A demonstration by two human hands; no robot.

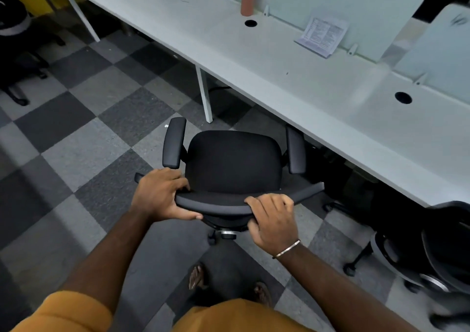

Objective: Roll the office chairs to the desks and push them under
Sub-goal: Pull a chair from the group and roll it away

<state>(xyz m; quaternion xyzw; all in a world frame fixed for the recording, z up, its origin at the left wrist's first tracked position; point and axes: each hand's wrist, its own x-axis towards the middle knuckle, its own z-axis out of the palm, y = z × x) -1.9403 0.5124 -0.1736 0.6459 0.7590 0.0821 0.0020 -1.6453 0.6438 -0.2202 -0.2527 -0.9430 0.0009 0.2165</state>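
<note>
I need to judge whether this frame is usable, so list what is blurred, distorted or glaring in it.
Head view: the chair at the lower right is smeared by motion blur; the held chair, left hand and right hand are sharp. Wide-angle distortion bows the desk edge. Soft glare washes the desktop near the right cable hole. The top left corner is dark.

At frame centre, the curved backrest top of a black fabric office chair (232,164) is gripped by the left hand (160,194) and the right hand (274,219), just beside the long white counter (292,77).

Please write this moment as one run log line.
both hands grip chair backrest | chair faces desk | not yet under
</note>
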